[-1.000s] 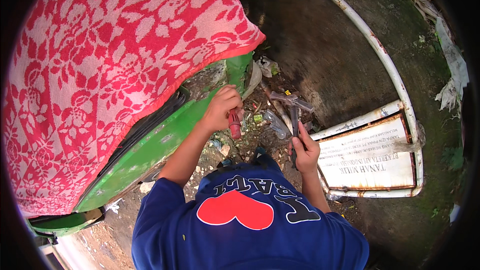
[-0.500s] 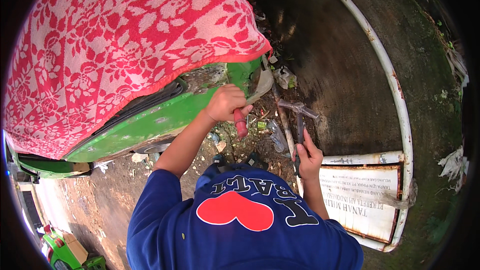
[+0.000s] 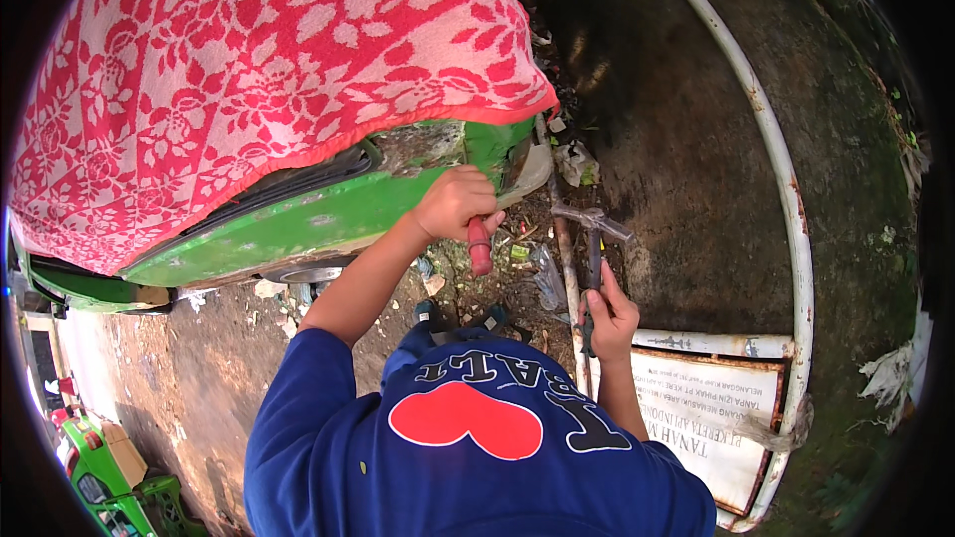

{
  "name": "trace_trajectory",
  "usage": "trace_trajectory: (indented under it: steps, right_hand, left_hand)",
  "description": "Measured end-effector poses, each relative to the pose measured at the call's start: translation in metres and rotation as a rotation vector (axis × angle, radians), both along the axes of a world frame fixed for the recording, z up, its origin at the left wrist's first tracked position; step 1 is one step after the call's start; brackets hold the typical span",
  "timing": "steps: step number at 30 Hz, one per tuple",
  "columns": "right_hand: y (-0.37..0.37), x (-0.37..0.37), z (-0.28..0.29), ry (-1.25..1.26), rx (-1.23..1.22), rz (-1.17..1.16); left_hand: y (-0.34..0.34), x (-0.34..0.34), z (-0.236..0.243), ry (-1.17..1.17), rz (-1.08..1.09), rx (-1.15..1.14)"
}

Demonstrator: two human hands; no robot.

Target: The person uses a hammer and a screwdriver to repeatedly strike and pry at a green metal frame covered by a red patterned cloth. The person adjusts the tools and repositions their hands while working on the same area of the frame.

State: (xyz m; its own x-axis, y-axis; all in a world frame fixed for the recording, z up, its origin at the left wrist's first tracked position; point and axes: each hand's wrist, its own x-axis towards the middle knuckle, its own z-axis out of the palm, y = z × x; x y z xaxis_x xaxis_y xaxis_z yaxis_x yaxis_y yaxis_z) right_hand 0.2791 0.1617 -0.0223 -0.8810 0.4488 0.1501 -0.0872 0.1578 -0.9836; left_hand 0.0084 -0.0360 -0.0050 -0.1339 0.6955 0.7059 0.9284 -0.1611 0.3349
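Observation:
My left hand (image 3: 456,201) is wrapped round a red-handled tool (image 3: 479,250), whose working end is not clearly visible, beside the rusty, patched edge of a green vehicle body (image 3: 288,229). My right hand (image 3: 607,310) grips the dark handle of a metal hammer (image 3: 592,219), held upright with its head to the upper right of the red handle. A red and pink floral cloth (image 3: 249,60) is draped over the top of the vehicle. My forearms come in either side of my blue shirt.
A white rusty pipe frame (image 3: 756,99) with a worn white sign panel (image 3: 696,403) lies on the right, against dark mossy ground. A pole (image 3: 562,249) lies behind the hammer among litter and stones. A green plastic object (image 3: 95,462) is at the lower left.
The view has shifted, bringing more of the vehicle's lower side and the green object at lower left into sight. Both hands still hold their tools; the left is nearer the vehicle's corner.

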Motion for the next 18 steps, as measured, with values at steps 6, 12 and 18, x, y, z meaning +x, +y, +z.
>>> trace_trajectory:
  steps: [6, 12, 18]
  right_hand:
    - [-0.005, 0.0, 0.0, -0.021, -0.006, 0.008]
    - [-0.027, 0.008, 0.0, 0.038, -0.002, -0.004]
    - [-0.051, 0.022, 0.002, 0.274, -0.096, -0.162]
  left_hand:
    - [-0.004, -0.004, -0.002, 0.064, 0.028, -0.07]
    - [0.017, -0.006, -0.006, 0.029, 0.15, -0.08]
    - [0.046, -0.005, -0.005, -0.035, 0.207, 0.002]
